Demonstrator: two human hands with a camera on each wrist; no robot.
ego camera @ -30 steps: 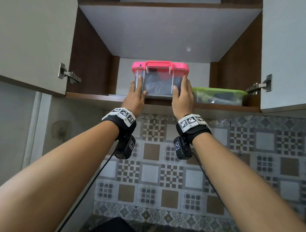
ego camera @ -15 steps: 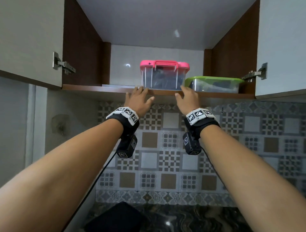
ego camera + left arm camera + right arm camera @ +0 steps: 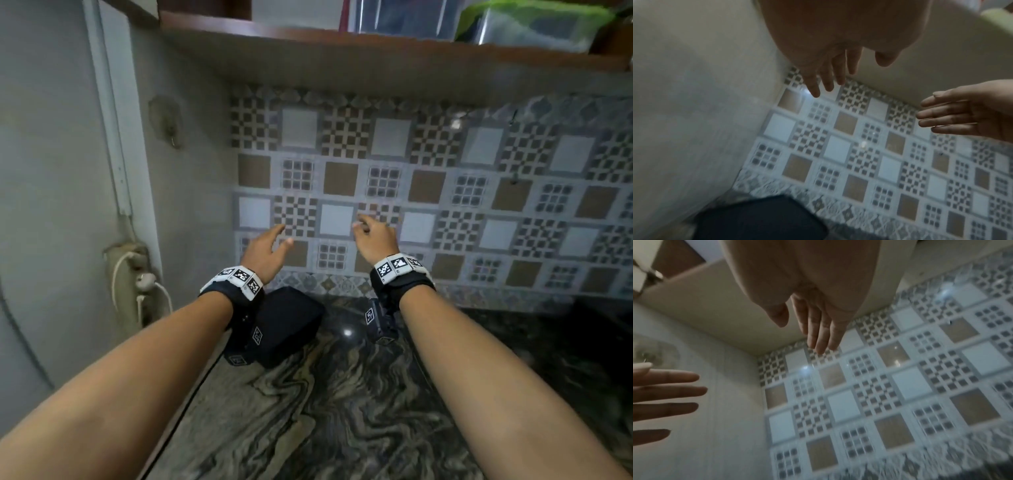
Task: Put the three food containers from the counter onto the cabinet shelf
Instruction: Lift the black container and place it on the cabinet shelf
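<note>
Two containers stand on the cabinet shelf [image 3: 342,37] at the top of the head view: a clear box [image 3: 404,17] whose lid is cut off by the frame, and to its right a green-lidded container [image 3: 534,24]. A black box [image 3: 291,329] lies on the marbled counter [image 3: 342,394], just beyond my left wrist. Both hands hang in the air before the tiled wall, well below the shelf. My left hand [image 3: 270,245] [image 3: 828,78] is open with fingers spread and empty. My right hand [image 3: 375,236] [image 3: 818,332] is open and empty too.
A patterned tile backsplash [image 3: 428,192] runs behind the counter. A grey wall [image 3: 68,171] closes the left side, with a socket and white cables [image 3: 144,281] low on it. A cabinet door hinge [image 3: 649,277] shows in the right wrist view.
Both hands have let go of the pink-lidded box, left the shelf edge and dropped down in front of the tiles. The head view has tilted down to the counter.
</note>
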